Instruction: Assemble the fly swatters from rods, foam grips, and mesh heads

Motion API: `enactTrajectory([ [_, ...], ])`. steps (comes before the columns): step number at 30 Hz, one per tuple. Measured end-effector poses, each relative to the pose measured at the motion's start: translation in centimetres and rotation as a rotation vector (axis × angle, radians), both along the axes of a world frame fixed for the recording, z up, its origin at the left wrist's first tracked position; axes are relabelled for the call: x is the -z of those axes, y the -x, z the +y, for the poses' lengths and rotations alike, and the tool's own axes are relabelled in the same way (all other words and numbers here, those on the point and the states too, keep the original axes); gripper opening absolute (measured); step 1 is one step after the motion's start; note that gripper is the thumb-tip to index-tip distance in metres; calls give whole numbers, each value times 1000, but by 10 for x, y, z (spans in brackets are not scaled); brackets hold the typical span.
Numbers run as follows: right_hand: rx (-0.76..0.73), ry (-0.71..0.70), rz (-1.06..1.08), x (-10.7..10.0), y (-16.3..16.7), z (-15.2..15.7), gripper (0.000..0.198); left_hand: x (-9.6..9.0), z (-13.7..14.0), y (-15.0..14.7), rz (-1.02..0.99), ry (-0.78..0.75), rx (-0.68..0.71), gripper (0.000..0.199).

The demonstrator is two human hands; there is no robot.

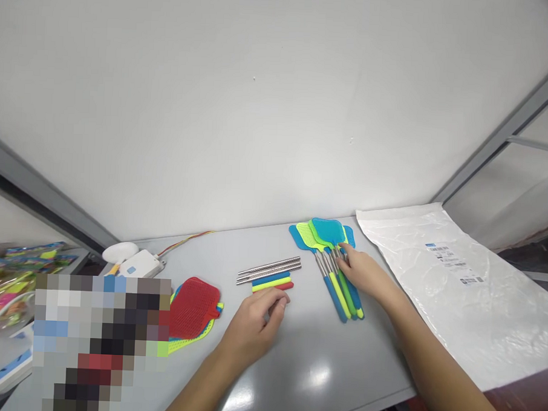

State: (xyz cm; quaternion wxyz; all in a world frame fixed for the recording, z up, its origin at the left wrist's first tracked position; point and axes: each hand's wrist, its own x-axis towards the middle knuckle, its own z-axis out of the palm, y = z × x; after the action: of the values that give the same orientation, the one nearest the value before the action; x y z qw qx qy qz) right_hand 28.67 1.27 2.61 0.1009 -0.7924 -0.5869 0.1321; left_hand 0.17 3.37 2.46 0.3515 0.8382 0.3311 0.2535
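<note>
Fly swatters point(328, 232) lie bunched on the grey table point(376, 367), right of its middle, mesh heads overlapping toward the wall point(277, 121) and blue, green and yellow handles fanned toward the person. The right hand point(359, 270) is at the necks of this bunch, its fingertips just below the uppermost blue head; whether they pinch that neck or only rest on it, I cannot tell. The left hand point(257, 323) is loosely curled beside the loose coloured grips point(270, 283) — nothing shows between thumb and forefinger.

The step in hand looks like settling a finished swatter onto the bunch. Judging by the layout, the next move calls for the right fingers to come clear without dragging the necks askew — then a grip, one of the metal rods point(271, 265) behind it and a loose head point(194, 308) at the left are within reach.
</note>
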Motion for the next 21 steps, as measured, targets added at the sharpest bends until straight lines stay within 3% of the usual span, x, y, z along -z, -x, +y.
enactTrajectory([
  [5, -1, -10, -20, -5, -1, -4, 44, -7, 11, 12, 74, -135, -64, 19],
  [10, -35, -52, -91, -17, 16, -8, 44, -16, 15, 38, 134, -148, -196, 19],
  [15, -330, -72, -152, -33, 63, 1, 37, -5, 0, 69, 170, -148, -359, 17],
  [21, -671, -25, -134, -29, 112, 65, 28, 7, -23, 83, 207, -244, -381, 18],
])
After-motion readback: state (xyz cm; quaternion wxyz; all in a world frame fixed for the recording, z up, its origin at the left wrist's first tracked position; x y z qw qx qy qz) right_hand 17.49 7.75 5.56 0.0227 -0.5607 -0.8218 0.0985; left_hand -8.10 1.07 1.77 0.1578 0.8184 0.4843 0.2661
